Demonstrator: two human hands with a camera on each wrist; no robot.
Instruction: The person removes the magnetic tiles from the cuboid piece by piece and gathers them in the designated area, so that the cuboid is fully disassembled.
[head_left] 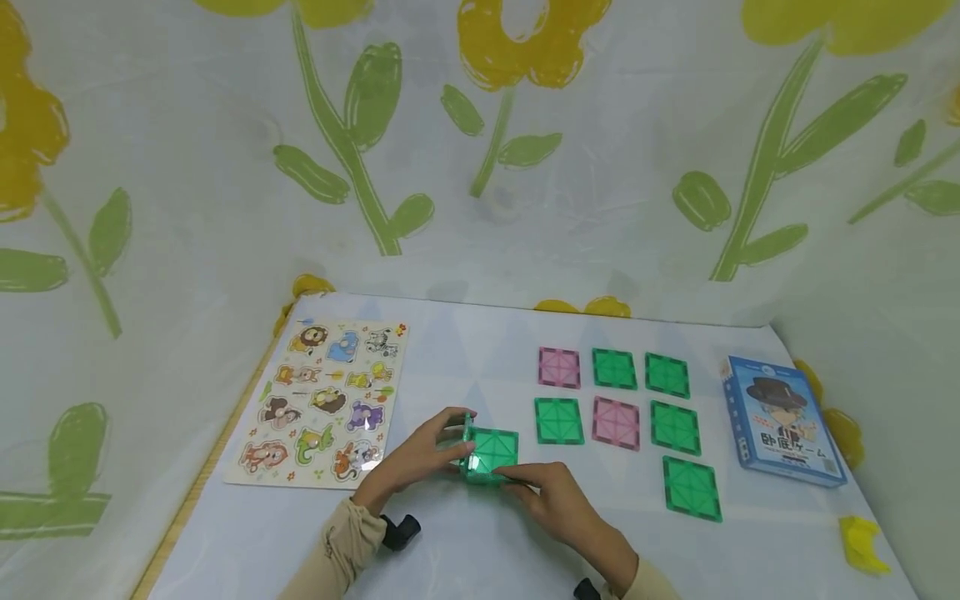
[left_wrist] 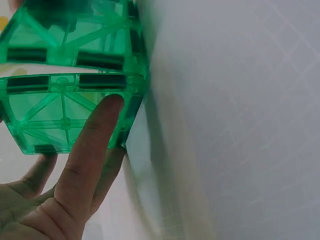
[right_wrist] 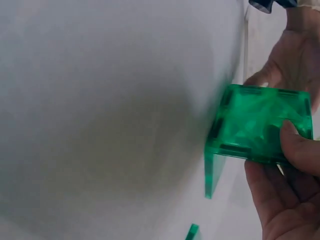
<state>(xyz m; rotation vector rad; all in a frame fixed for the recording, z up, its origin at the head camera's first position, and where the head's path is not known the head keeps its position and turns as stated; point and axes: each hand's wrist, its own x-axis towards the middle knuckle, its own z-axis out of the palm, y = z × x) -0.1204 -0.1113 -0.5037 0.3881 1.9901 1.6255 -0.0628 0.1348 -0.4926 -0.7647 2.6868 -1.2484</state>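
Green see-through magnetic tiles stand together at the front middle of the table, one flat tile [head_left: 495, 450] with upright ones at its edges. My left hand [head_left: 416, 454] holds the upright tile [left_wrist: 45, 110] on the left side, thumb on one face and other fingers around the far edge. Along the near side, my right hand [head_left: 558, 500] pinches another upright tile [right_wrist: 260, 115] between thumb and fingers. In the left wrist view, a narrow gap separates the top edge of the held tile from the green tile beyond it.
Loose green tiles [head_left: 558, 421] and pink tiles [head_left: 617, 423] lie in rows to the right. An animal puzzle board [head_left: 318, 404] lies at the left. A blue box [head_left: 783, 421] and a yellow piece [head_left: 862, 544] rest near the right edge of the table [head_left: 465, 550].
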